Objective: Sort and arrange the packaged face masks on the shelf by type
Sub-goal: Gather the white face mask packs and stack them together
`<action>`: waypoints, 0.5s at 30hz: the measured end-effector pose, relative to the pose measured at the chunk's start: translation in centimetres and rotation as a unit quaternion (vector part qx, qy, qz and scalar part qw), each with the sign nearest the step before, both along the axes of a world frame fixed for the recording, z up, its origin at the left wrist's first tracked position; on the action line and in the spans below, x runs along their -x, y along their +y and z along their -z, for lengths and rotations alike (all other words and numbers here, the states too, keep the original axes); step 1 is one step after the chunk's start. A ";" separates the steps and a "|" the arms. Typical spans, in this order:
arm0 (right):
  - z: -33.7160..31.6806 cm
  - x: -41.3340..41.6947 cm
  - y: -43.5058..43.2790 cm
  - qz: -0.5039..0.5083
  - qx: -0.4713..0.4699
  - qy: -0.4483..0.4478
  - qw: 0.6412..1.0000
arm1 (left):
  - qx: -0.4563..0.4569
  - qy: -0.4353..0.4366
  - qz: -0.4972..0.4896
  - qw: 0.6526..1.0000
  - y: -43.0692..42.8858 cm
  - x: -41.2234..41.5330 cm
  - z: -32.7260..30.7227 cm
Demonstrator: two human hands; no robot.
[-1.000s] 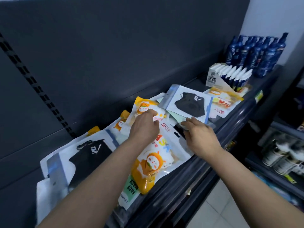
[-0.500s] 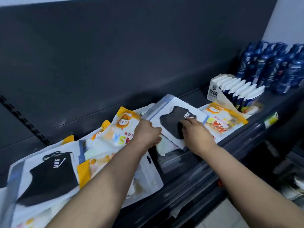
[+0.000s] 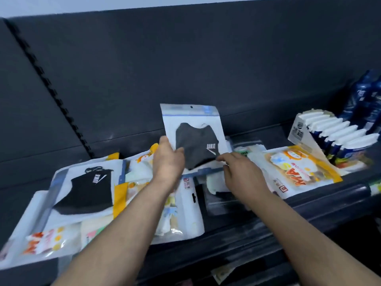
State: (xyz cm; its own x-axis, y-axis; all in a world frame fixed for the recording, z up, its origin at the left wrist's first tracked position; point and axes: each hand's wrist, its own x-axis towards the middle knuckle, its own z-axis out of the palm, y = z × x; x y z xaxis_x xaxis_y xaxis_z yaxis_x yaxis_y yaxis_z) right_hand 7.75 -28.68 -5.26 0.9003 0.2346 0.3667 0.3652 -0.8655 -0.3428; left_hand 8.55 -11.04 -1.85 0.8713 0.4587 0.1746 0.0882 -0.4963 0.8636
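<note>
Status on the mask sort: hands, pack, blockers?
Left hand grips black mask pack, held upright. Right hand pinches its lower corner. At left lies second black pack; orange packs in between.

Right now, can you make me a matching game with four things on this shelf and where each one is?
Things: 1 middle black mask pack; 2 left black mask pack; 3 right orange cartoon mask pack; 4 blue bottles.
Places: A standing far right, at the back; B flat atop other packs; C held upright by left hand and right hand; D flat beside the white display carton.
Pairs: 1-C; 2-B; 3-D; 4-A.
</note>
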 end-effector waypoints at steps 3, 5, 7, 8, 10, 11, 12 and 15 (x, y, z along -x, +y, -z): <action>-0.3 0.6 3.7 -0.064 0.000 0.019 0.998 | 0.003 -0.034 -0.058 0.998 5.6 2.6 -0.4; -0.6 1.1 6.8 -0.101 -0.003 0.030 0.994 | 0.013 -0.050 -0.094 0.994 9.2 4.9 -0.6; -1.0 1.6 10.5 -0.142 -0.002 0.028 0.989 | 0.008 -0.065 -0.142 0.988 13.1 7.5 -0.8; -1.0 1.8 12.4 -0.167 -0.004 0.027 0.986 | 0.006 -0.066 -0.170 0.983 15.1 8.7 -0.9; -0.6 2.2 16.2 -0.207 -0.002 0.041 0.978 | 0.017 -0.070 -0.214 0.974 18.6 11.0 -1.3; -0.4 2.5 18.2 -0.218 0.002 0.053 0.975 | 0.022 -0.069 -0.232 0.970 20.4 12.1 -1.5; -0.1 2.7 20.1 -0.223 0.008 0.062 0.973 | 0.025 -0.069 -0.247 0.966 22.0 13.2 -1.6; 0.5 3.0 24.3 -0.211 0.054 0.091 0.972 | 0.025 -0.058 -0.267 0.962 25.8 15.7 -1.6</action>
